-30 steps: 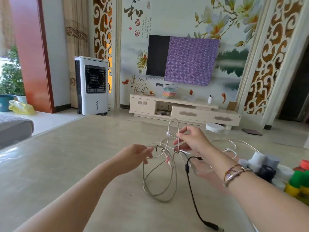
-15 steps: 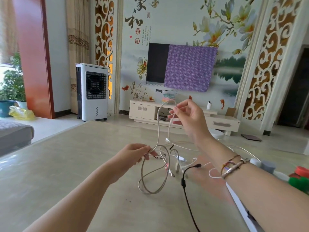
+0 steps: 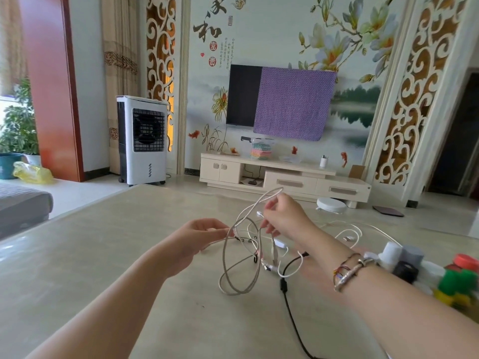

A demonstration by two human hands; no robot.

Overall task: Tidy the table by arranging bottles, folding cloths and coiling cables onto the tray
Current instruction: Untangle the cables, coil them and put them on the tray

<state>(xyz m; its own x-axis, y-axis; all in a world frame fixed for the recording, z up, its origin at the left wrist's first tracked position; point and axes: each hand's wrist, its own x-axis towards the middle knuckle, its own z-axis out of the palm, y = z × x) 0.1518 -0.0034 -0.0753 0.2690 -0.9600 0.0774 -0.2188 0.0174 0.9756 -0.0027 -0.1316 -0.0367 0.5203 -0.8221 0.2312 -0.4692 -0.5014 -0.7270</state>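
Above the bench middle, the grey cable (image 3: 237,275) hangs as a loose loop, its lower bend touching or just off the surface. Left hand (image 3: 193,240) pinches the loop's top between its fingers; right hand (image 3: 282,216) pinches a raised strand of the same tangle, fingers curled round it. White cables (image 3: 347,230) and a black cable (image 3: 290,304) lie mixed beneath.

Judgement: step in hand is coiling. Best to free the grey strand from the white ones first, then lay even turns into the left hand's pinch.

Bottles (image 3: 414,263) crowd the bench's right edge near the right forearm; elbow risk there. Left side and far edge offer open room.
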